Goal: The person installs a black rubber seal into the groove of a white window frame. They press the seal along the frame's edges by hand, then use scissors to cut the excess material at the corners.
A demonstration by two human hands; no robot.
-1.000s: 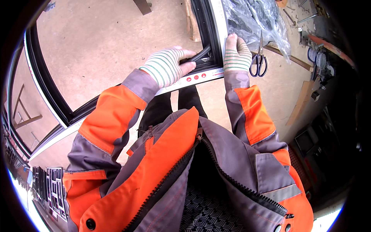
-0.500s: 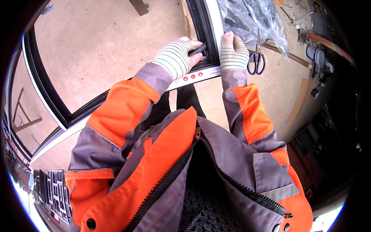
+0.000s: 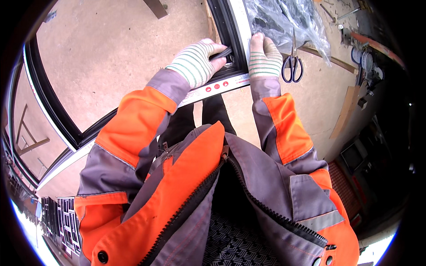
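A frame (image 3: 243, 46), black inside with a white outer face, like a window frame, runs across in front of me. My left hand (image 3: 198, 61), in a striped glove with bare fingertips, pinches a black rubber strip (image 3: 220, 54) at the inside of the near right corner. Along the outer right edge, my right hand (image 3: 265, 58), gloved alike, has its fingers curled closed against the frame; its fingertips are partly hidden. Scissors (image 3: 293, 66) with dark handles lie just right of that hand, points away from me.
Crumpled clear plastic wrap (image 3: 293, 22) covers something dark beyond my right hand. Wooden strips (image 3: 330, 60) and a reel (image 3: 366, 65) are at the right. A long bar (image 3: 155, 8) shows at the top, and stacked dark frames (image 3: 66, 221) stand at lower left.
The view has shifted slightly. My left hand still pinches the rubber strip at the corner, and my right hand stays at the frame's outer edge.
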